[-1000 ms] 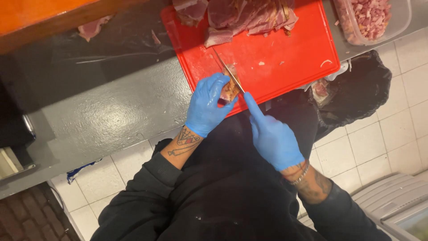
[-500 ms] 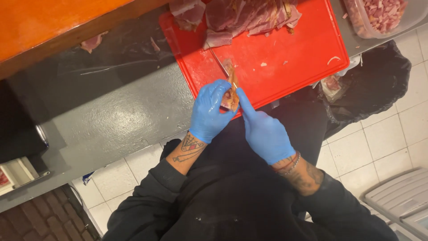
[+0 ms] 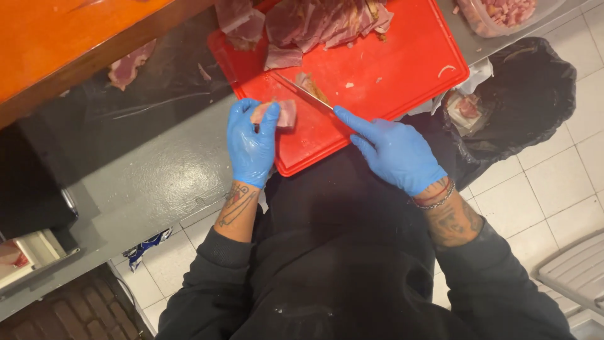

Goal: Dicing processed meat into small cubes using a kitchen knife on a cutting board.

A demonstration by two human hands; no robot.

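Grey steel counter over white floor tiles, red cutting board on it with a sliced meat pile at the far edge. Left hand, blue-gloved, fingers curled round a small pink meat piece at the board's near corner. Right hand grips a knife, forefinger stretched along the spine, blade angled just beside the piece.

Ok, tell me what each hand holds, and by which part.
The left hand pinches a small piece of meat at its near end. The right hand holds the knife by its handle, forefinger stretched along it.
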